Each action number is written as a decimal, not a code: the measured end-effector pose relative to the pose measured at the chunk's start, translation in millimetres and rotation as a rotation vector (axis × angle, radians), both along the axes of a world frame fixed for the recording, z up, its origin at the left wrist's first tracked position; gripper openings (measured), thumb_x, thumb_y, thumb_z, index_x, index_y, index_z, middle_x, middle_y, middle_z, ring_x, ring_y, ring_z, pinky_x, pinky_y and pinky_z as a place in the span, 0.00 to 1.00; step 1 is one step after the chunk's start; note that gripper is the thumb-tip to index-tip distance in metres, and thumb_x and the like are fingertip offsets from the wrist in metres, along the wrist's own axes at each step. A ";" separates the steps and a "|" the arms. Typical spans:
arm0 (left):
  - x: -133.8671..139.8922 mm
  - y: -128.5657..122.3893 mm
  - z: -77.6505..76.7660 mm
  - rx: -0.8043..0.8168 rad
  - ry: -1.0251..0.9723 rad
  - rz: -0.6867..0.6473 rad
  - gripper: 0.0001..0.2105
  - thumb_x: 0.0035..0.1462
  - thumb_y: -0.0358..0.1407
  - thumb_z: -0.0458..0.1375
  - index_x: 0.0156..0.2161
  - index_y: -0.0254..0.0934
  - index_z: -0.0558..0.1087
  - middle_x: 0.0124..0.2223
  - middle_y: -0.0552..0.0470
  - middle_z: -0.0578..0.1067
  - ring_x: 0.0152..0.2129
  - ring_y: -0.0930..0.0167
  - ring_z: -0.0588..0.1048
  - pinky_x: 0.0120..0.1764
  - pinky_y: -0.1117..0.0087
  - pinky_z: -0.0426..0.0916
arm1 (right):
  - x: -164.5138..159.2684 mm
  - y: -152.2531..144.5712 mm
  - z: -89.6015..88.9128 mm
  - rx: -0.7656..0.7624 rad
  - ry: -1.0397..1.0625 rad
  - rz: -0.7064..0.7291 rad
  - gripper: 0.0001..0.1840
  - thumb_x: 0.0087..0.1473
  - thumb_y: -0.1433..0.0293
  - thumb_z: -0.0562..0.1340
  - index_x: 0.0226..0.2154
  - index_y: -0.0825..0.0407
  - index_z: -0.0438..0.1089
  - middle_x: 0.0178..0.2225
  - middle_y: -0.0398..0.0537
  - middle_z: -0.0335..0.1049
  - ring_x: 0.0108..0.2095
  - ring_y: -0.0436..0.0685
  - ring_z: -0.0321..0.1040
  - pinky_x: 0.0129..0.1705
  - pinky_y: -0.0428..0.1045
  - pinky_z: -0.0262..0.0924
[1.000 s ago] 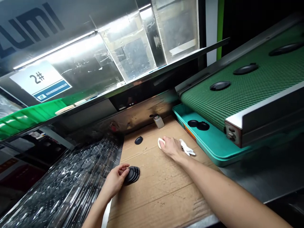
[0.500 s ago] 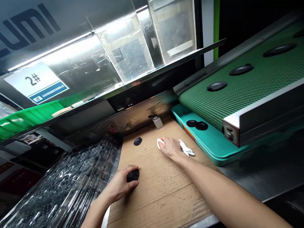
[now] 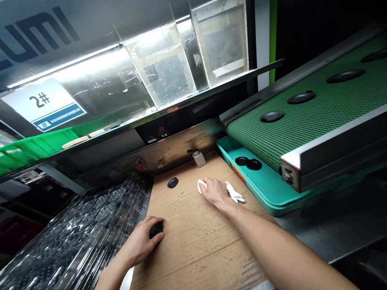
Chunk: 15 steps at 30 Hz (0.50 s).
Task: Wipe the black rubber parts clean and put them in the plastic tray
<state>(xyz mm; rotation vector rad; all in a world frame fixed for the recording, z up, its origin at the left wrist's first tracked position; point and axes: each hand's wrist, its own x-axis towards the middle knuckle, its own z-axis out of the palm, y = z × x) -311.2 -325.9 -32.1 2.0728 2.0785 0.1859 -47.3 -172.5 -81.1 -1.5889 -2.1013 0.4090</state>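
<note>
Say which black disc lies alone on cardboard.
The black disc near the far left corner of the cardboard; others are in the left hand or on the teal tray and green belt.

L hand (image 3: 147, 237), 1 pc.: bare, nearer wearer, fingers & thumb curved in C-shaped grip, fingertips pointing R. L forearm (image 3: 114, 270): bare, short length vis., rising fr. bottom of view. R hand (image 3: 214, 191), 1 pc.: bare, farther fwd., back up, fingers bent, gripping, thumb side L. R forearm (image 3: 279, 241): bare, outstretched diag. fr. lower R. Hands well apart.
</note>
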 end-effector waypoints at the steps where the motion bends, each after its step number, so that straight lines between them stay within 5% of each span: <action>1: 0.0 -0.1 -0.8 -0.006 -0.004 -0.001 0.19 0.53 0.42 0.55 0.50 0.41 0.71 0.52 0.47 0.71 0.50 0.62 0.69 0.55 0.61 0.60 | 0.3 -0.4 0.9 -0.003 0.004 0.004 0.21 0.60 0.57 0.47 0.38 0.50 0.69 0.33 0.54 0.74 0.36 0.61 0.71 0.37 0.52 0.56; 10: -10.9 -1.5 -6.4 0.002 -0.050 0.018 0.19 0.51 0.47 0.57 0.49 0.47 0.73 0.53 0.51 0.72 0.53 0.60 0.68 0.57 0.60 0.60 | 0.9 -0.2 5.8 0.015 0.028 0.002 0.19 0.59 0.57 0.49 0.39 0.50 0.69 0.33 0.53 0.74 0.35 0.61 0.72 0.37 0.52 0.59; 15: -7.0 11.2 -1.6 0.116 0.044 0.063 0.31 0.46 0.52 0.59 0.56 0.45 0.68 0.58 0.47 0.67 0.55 0.54 0.65 0.56 0.52 0.60 | 0.9 2.5 5.0 0.033 0.064 -0.009 0.20 0.58 0.57 0.48 0.38 0.51 0.69 0.32 0.54 0.74 0.35 0.63 0.72 0.37 0.54 0.60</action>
